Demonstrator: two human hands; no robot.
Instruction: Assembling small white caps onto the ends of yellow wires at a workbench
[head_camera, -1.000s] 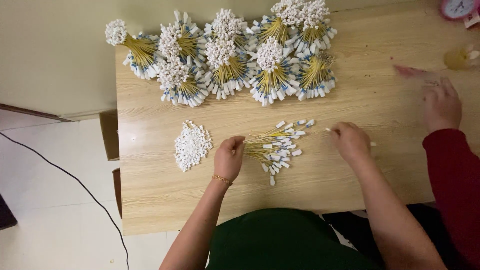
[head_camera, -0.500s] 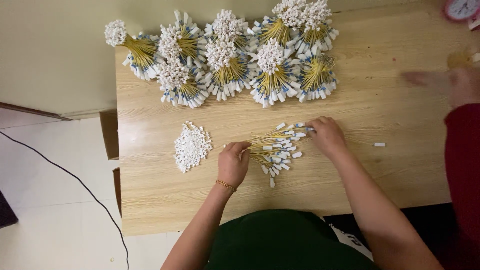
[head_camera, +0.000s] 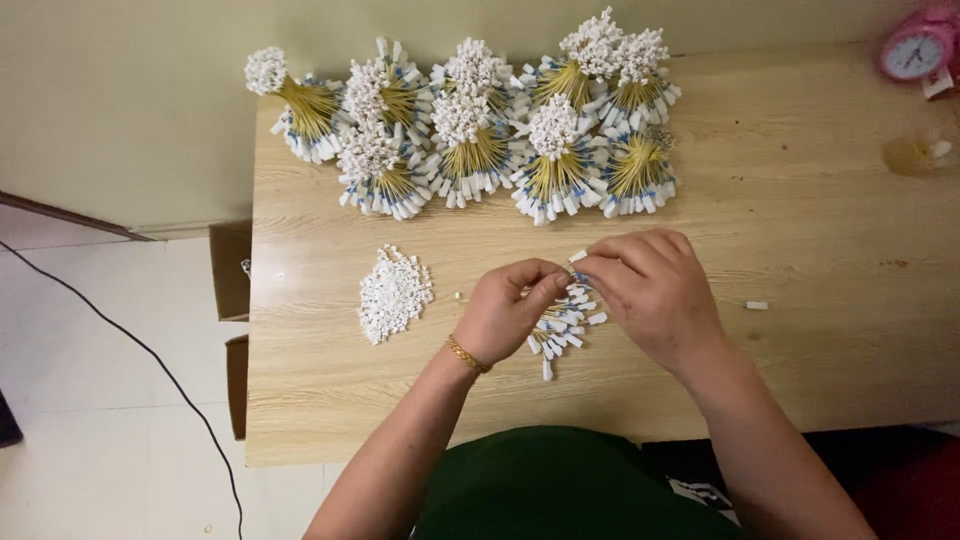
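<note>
My left hand (head_camera: 512, 308) and my right hand (head_camera: 650, 290) meet over the middle of the wooden table (head_camera: 800, 330). Together they pinch a small white cap (head_camera: 577, 257) at their fingertips. Under them lies a loose bunch of thin yellow sticks with white and blue tips (head_camera: 562, 330), partly hidden by both hands. A pile of small white caps (head_camera: 393, 292) rests just left of my left hand. A gold bracelet sits on my left wrist.
Several finished bundles of yellow sticks with white tips (head_camera: 470, 130) fan out along the far edge. One stray white cap (head_camera: 757, 305) lies to the right. A pink clock (head_camera: 915, 50) stands at the far right corner. A black cable (head_camera: 130, 340) crosses the floor.
My right hand came back left from the table's right side to meet my left hand over the stick bunch. The other person's hand and red sleeve at the right edge have left the view.
</note>
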